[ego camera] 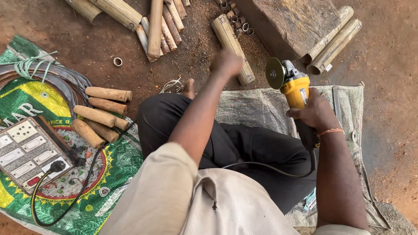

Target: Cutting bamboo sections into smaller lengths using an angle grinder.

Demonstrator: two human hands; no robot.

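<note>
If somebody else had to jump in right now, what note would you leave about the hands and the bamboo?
Right hand: gripping the yellow grinder, disc up, held clear of any bamboo.
Left hand: blurred, empty as far as shows, reaching toward the bamboo piece on the ground ahead.
Things: short cut pieces lie on the green sack at left; longer bamboo and small rings sit further out, by a wood block. The switchboard has a cord plugged in.
Done: some pieces and rings already cut.
Left: long bamboo uncut; nothing under the disc now.
</note>
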